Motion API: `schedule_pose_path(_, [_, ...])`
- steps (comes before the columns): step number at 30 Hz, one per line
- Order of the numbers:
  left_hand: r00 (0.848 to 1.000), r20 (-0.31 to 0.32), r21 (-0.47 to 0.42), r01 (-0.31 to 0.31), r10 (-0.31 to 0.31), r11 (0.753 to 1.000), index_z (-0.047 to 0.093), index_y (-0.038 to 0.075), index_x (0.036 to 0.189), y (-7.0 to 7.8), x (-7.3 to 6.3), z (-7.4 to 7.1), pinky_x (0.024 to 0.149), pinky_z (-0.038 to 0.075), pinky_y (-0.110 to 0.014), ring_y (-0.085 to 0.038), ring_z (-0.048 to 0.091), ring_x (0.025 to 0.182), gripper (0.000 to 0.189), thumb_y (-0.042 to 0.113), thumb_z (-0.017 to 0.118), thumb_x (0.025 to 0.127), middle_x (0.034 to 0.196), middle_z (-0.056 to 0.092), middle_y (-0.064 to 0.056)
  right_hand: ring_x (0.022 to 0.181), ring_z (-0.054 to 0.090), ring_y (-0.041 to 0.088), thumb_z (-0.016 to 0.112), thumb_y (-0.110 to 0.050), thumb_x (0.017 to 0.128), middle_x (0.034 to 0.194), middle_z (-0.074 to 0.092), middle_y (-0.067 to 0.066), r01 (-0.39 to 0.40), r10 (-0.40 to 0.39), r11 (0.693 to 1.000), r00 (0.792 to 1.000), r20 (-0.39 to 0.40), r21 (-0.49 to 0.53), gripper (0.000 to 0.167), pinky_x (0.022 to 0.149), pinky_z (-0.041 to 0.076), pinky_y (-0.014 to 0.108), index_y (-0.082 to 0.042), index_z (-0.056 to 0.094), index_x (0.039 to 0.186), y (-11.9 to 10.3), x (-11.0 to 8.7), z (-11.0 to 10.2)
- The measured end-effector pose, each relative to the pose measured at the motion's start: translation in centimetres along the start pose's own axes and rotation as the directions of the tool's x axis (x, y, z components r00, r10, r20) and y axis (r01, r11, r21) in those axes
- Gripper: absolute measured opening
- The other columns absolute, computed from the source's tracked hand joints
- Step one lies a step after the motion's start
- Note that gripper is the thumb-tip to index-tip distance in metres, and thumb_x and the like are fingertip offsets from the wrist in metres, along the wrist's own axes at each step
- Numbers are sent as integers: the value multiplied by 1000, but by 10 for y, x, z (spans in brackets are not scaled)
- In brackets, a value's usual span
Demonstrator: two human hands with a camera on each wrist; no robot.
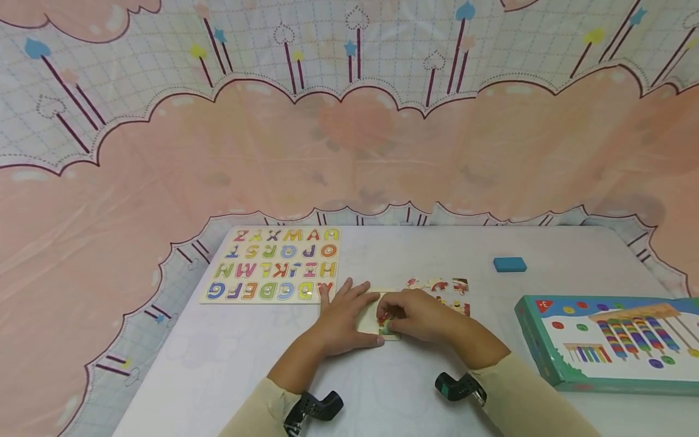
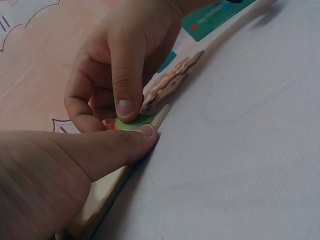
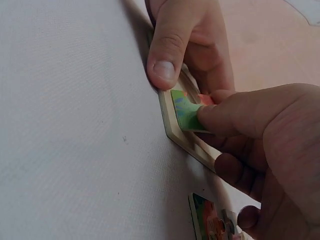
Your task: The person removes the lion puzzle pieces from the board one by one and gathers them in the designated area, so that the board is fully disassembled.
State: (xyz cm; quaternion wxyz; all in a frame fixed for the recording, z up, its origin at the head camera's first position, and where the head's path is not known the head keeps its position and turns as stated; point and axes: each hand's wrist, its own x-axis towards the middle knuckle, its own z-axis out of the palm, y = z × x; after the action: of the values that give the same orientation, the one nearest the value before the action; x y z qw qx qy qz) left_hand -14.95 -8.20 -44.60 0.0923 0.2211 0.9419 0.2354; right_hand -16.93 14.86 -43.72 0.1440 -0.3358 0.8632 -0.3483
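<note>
A shallow wooden puzzle tray (image 1: 368, 320) lies on the table between the two hands. My left hand (image 1: 340, 323) rests across its left side with fingers spread, the thumb (image 2: 142, 134) pressing on the near rim. Between thumb and fingers, my right hand (image 1: 423, 315) pinches a jigsaw piece (image 3: 184, 111), mostly green with some red. That piece sits at the tray's near right corner, tilted a little in the right wrist view. The right fingers hide part of it. Several loose jigsaw pieces (image 1: 460, 285) lie just beyond the right hand, partly covered by it.
An alphabet board (image 1: 278, 265) with colourful letters lies at the back left, close to the left fingertips. A blue block (image 1: 509, 264) stands at the back right. A large green-edged toy box (image 1: 611, 346) occupies the right side of the white table (image 1: 218, 370).
</note>
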Motion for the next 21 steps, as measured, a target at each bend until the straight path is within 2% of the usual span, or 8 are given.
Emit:
schedule_pose_path(8, [1000, 5, 7, -1, 1, 1000, 55, 24, 157, 0, 1, 1, 119, -10, -78, -39, 18, 163, 87, 55, 87, 83, 170, 39, -3, 91, 61, 11, 74, -4, 96, 98, 70, -10, -42, 41, 993, 999, 9, 107, 19, 83, 51, 30, -20, 71, 106, 2, -6, -4])
schedule_pose_path(13, [1000, 5, 5, -1, 1, 1000, 55, 24, 157, -1, 0, 2, 119, -10, -78, -39, 18, 163, 87, 56, 87, 83, 171, 39, -3, 87, 59, 11, 74, -3, 94, 93, 67, -9, -33, 34, 994, 999, -13, 106, 21, 76, 51, 28, -20, 71, 105, 3, -13, -10])
schedule_pose_path(21, [1000, -3, 16, 6, -6, 1000, 54, 25, 157, -3, 0, 5, 120, -11, -76, -38, 17, 163, 87, 55, 88, 83, 171, 38, -2, 86, 59, 17, 71, 0, 92, 91, 64, -3, -77, 82, 987, 996, -28, 142, 22, 70, 52, 26, -17, 71, 105, 6, -30, -26])
